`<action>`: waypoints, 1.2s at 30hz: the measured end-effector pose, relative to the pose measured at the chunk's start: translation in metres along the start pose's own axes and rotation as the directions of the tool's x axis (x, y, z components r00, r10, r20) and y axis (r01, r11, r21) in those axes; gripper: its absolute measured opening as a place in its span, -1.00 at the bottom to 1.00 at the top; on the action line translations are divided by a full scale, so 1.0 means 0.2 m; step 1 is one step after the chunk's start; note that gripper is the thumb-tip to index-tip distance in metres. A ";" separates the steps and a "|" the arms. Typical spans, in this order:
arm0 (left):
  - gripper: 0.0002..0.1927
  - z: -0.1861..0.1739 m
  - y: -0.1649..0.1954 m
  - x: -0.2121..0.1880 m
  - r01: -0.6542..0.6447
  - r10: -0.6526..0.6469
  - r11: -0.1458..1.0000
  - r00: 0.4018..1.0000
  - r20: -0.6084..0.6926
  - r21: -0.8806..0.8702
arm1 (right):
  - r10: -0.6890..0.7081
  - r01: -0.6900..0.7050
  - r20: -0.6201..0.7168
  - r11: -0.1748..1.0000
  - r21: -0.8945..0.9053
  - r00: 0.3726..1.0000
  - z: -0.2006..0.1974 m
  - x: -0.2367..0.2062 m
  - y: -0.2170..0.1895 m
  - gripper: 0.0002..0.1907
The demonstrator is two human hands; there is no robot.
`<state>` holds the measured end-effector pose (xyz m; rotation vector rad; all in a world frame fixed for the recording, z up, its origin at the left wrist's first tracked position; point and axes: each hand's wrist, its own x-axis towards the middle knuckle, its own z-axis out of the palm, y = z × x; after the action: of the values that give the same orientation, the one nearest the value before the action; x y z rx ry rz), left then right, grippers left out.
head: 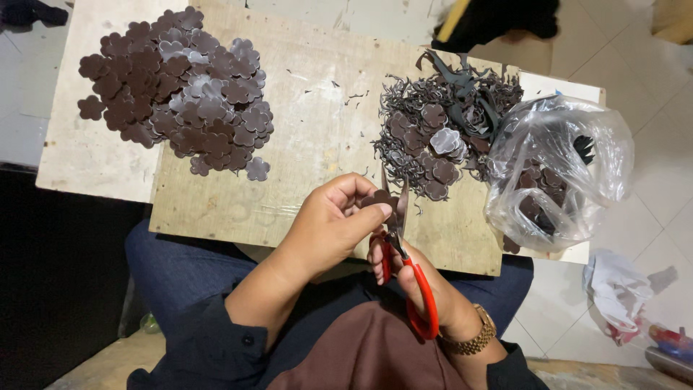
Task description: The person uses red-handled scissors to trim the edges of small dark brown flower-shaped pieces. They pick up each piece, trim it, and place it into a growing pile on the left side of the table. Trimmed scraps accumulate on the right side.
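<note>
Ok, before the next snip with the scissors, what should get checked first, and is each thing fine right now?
1. Left hand pinches the brown flower piece: ok.
2. Right hand is in the red scissors handles: ok.
3. Blades are open around the piece: ok.
4. Left fingertips clear of the blades: cannot tell, they are very close.
5. Wooden board has bare room between the finished flower pile and the scrap pile: ok.
6. Plastic bag sits away from the scissors: ok.
</note>
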<state>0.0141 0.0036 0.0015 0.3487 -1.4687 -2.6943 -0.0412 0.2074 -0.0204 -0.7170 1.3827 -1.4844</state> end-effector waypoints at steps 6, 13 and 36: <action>-0.88 0.01 -0.02 0.01 -0.023 0.023 1.000 0.999 -0.035 -0.009 | 0.008 -0.008 0.009 1.000 0.028 1.000 0.00 0.00 -0.01 -0.11; -0.90 0.01 0.01 -0.01 0.035 -0.032 0.995 0.999 0.040 -0.094 | -0.019 0.019 -0.001 1.000 0.007 1.000 -0.01 -0.02 0.02 -0.08; -0.90 0.02 0.03 -0.01 0.039 -0.032 0.995 0.997 0.075 -0.092 | -0.046 0.044 -0.062 0.999 -0.029 0.997 0.01 -0.02 -0.01 -0.13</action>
<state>0.0151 0.0033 0.0085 0.2755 -1.3610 -2.8205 -0.0375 0.2101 -0.0180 -0.7290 1.4451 -1.5368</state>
